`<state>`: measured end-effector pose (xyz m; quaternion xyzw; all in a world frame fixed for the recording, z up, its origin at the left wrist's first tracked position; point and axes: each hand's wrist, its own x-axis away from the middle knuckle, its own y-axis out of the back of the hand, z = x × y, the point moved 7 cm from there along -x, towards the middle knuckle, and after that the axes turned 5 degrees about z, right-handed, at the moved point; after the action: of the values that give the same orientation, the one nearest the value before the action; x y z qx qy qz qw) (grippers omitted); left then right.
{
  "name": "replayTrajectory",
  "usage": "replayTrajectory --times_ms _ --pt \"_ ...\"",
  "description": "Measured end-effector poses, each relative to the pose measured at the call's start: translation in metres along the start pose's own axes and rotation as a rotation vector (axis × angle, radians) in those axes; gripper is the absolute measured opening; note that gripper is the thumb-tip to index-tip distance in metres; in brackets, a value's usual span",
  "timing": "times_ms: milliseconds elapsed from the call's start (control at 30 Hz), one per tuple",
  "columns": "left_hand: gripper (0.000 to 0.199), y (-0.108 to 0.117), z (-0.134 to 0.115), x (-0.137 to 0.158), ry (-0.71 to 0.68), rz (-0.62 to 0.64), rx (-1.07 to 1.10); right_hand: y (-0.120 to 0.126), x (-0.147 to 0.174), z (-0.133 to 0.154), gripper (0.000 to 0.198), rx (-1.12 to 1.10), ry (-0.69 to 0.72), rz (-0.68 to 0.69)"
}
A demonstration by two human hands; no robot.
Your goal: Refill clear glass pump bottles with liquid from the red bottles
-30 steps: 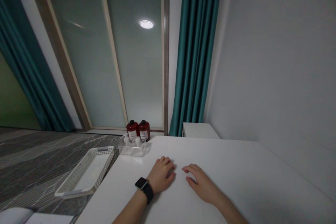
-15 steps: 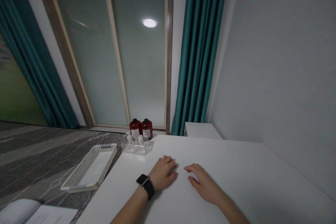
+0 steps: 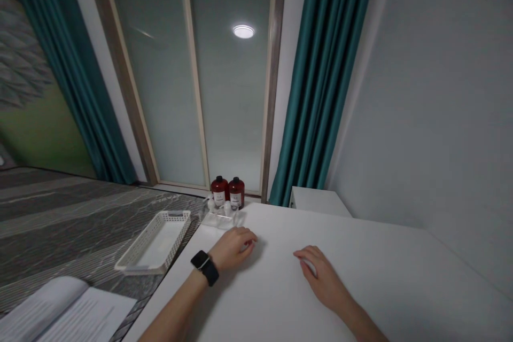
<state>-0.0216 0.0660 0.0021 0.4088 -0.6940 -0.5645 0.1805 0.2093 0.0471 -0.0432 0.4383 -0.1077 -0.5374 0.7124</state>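
Observation:
My left hand, with a black watch on its wrist, hovers low over the white table. Its fingers bend loosely, thumb apart, with nothing seen in them. Nearest to it is a clear plastic holder with white rounded tops in it. Behind that stand two dark red bottles, a left one and a right one, both with black caps and white labels. My right hand is low over the table farther right, thumb and fingers apart, holding nothing.
A white perforated basket lies left of the table on a grey striped surface. In front of it is an open book. A white cabinet stands beyond the table's far edge, near the teal curtain.
My left hand has moved left and forward towards the clear holder. My right hand stays nearly where it was. The whole view has shifted, showing more of the book and left side.

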Motion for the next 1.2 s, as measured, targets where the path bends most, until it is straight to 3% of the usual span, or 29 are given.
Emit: replayTrajectory --times_ms 100,167,300,500,667,900,1200 --pt "0.022 0.015 0.019 0.015 0.055 -0.139 -0.003 0.004 -0.009 0.002 0.026 0.027 0.041 -0.126" --pt "0.023 0.024 0.030 0.023 0.084 -0.235 0.016 -0.002 -0.018 0.008 0.027 0.046 0.074 -0.110" --pt "0.021 0.040 0.046 0.035 0.170 -0.445 -0.010 -0.029 -0.047 0.032 0.031 0.070 0.169 0.004" --pt "0.014 0.047 0.073 0.054 0.388 -0.740 0.221 -0.073 -0.120 0.064 0.032 -0.031 0.190 -0.071" --pt "0.011 0.048 0.095 0.068 0.555 -0.935 0.261 -0.114 -0.161 0.077 0.041 -0.082 0.188 -0.114" --pt "0.009 0.046 0.102 0.070 0.573 -1.005 0.347 -0.136 -0.181 0.077 0.041 -0.097 0.149 -0.074" --pt "0.010 0.047 0.090 0.064 0.474 -0.997 0.397 -0.115 -0.160 0.075 0.040 -0.067 0.123 0.040"
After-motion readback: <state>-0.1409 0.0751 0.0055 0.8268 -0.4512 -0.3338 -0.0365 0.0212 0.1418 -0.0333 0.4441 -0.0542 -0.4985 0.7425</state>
